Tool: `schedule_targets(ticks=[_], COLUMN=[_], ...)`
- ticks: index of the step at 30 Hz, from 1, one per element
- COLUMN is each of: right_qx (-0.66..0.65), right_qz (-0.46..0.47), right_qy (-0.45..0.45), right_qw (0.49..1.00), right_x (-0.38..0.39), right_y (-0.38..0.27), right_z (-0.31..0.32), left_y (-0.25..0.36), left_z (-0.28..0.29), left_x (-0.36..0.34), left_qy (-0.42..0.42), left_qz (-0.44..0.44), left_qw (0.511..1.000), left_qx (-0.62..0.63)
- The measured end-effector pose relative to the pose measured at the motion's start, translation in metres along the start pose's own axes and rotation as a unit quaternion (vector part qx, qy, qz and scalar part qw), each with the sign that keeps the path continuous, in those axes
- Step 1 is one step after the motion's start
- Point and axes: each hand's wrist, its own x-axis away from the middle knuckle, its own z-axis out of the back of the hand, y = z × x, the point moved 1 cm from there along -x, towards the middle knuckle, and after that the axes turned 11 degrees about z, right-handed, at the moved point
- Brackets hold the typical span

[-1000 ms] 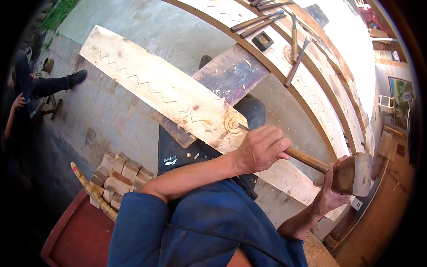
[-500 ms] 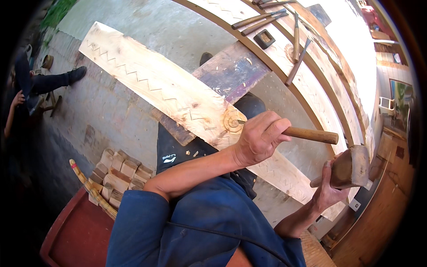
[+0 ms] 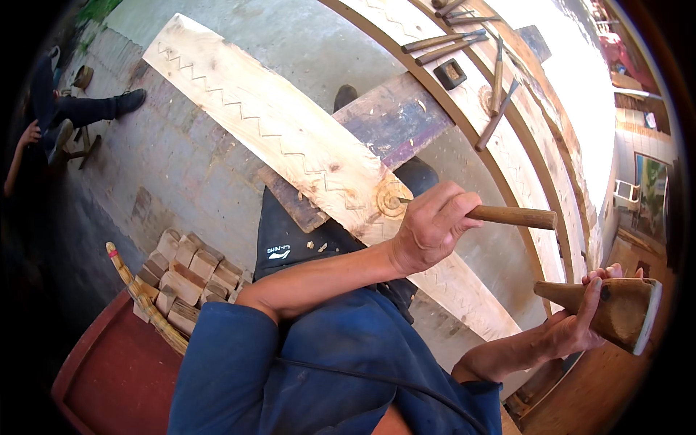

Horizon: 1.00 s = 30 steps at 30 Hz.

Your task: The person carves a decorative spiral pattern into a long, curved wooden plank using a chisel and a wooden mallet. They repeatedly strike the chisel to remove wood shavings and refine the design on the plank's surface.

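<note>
A long pale wooden board (image 3: 275, 134) lies slantwise across my lap, with zigzag lines cut along it. On it is a round carved spiral (image 3: 390, 197), and the blade tip of a wood-carving chisel touches it. My left hand (image 3: 433, 228) is closed round this chisel (image 3: 516, 217), whose wooden handle sticks out to the right. Out at the right, off the board, my right hand (image 3: 582, 319) grips a wooden mallet (image 3: 627, 312). The mallet's tapered end points left and its wide head right; a gap separates it from the chisel handle.
Several chisels (image 3: 489, 134) and a small dark square box (image 3: 450, 73) lie on long boards (image 3: 500, 170) at the upper right. A painted plank (image 3: 395, 119) crosses under my board. Wood blocks (image 3: 190, 279) are piled at the lower left, by a red surface (image 3: 109, 370). Another person's leg (image 3: 87, 110) shows at far left.
My right hand has moved right and lower with the mallet, which has turned and is farther from the chisel. My left hand keeps the chisel at the spiral; the whole view has shifted slightly.
</note>
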Motion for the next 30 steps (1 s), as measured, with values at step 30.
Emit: schedule_targets(ticks=[30], right_qx=[-0.055], right_qz=[-0.369], right_qy=[-0.174], right_qw=[0.911], right_x=[0.134], right_y=[0.017], right_z=[-0.023], left_y=[-0.003], left_z=[0.07], left_x=[-0.017], left_qy=[-0.24], left_qz=[-0.113], left_qw=[0.925], left_qx=[-0.271])
